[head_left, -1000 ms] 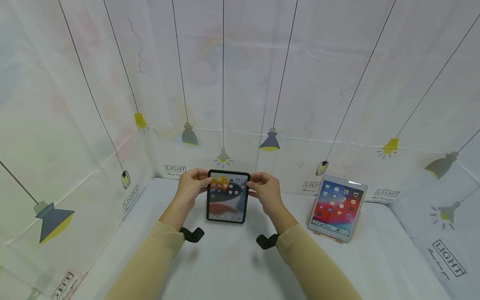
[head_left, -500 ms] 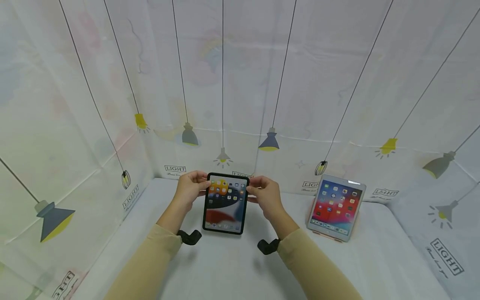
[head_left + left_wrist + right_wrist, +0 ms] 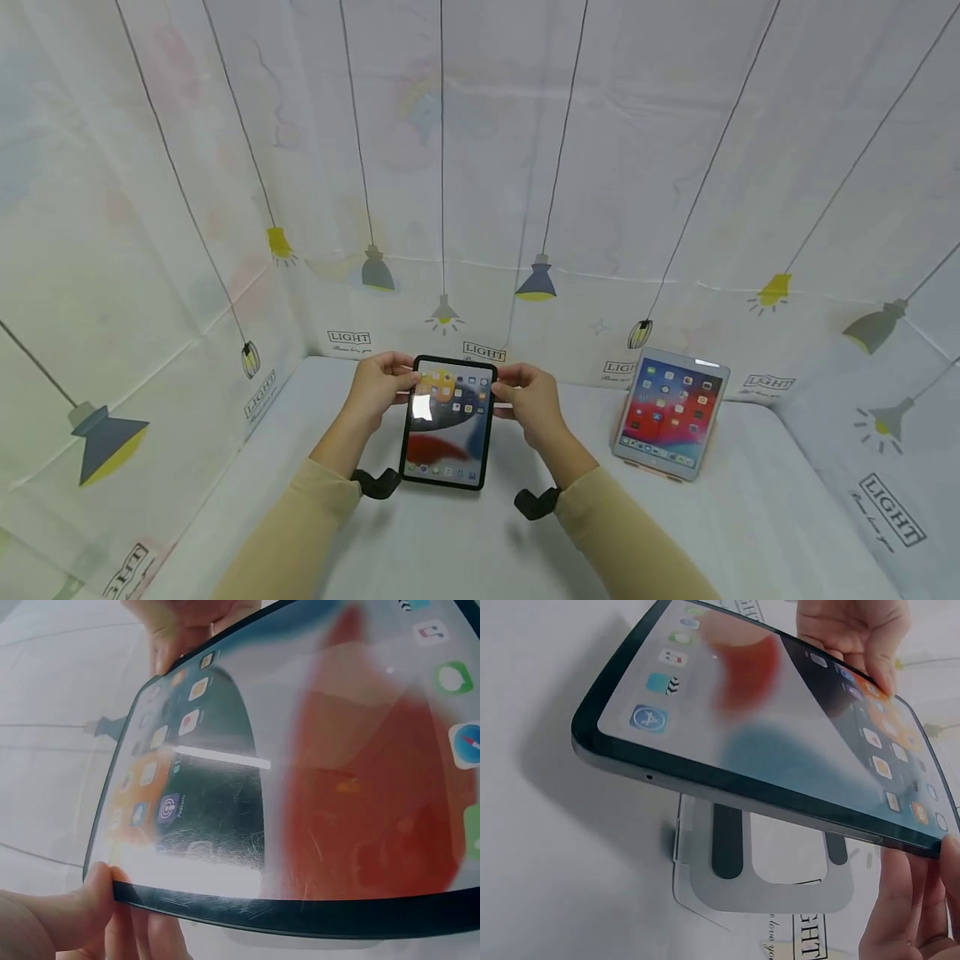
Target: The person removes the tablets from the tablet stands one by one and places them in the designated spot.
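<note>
Both hands hold a tablet (image 3: 447, 433) with a dark frame, its lit screen full of app icons. My left hand (image 3: 375, 387) pinches the left edge near the top, thumb on the front and fingers behind. On the opposite edge my right hand (image 3: 531, 396) grips at the same height, its thumb in front. The left wrist view shows the left thumb (image 3: 99, 885) at a corner of the frame. Behind the tablet in the right wrist view is a grey stand (image 3: 780, 898) with dark pads; whether the tablet touches it I cannot tell.
To the right, a second tablet (image 3: 671, 414), white-framed with a red and blue screen, leans back on a pinkish stand, mostly hidden. A white-covered table (image 3: 450, 550) lies beneath. Cloth printed with lamps (image 3: 536, 279) hangs behind and at the sides.
The dark-framed tablet has come lower and nearer in the head view, its lower edge moving toward me. Both hands have shifted slightly down with it. The white-framed tablet stays in place.
</note>
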The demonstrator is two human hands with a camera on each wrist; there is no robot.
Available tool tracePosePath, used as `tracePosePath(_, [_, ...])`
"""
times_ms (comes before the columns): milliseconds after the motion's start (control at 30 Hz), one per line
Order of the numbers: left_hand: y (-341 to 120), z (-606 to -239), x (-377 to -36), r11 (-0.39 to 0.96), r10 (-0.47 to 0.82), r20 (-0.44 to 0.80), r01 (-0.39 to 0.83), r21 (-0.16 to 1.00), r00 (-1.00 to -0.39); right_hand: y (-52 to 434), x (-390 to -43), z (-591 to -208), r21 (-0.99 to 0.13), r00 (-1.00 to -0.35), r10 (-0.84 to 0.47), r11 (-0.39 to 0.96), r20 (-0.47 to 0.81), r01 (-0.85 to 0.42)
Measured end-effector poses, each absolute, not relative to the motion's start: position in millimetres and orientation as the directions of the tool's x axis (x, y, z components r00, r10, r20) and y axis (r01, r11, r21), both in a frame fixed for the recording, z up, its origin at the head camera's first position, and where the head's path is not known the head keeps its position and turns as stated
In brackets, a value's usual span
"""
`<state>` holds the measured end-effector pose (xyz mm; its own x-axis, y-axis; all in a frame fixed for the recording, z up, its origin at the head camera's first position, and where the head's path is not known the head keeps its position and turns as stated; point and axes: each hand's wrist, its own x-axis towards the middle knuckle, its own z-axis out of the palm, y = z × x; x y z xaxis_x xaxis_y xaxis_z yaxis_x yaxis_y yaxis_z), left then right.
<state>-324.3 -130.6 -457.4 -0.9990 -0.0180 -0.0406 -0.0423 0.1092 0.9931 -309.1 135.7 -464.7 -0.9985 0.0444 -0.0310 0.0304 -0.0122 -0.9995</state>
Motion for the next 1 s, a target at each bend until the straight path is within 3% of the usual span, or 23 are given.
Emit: tracePosePath(1000, [-133,-482,-304,0.164,-0.051,-0.163,-0.169,0.972,-0.985,131,-288,-481,-0.981,-0.981,0.017,0.011,-0.196,0.196])
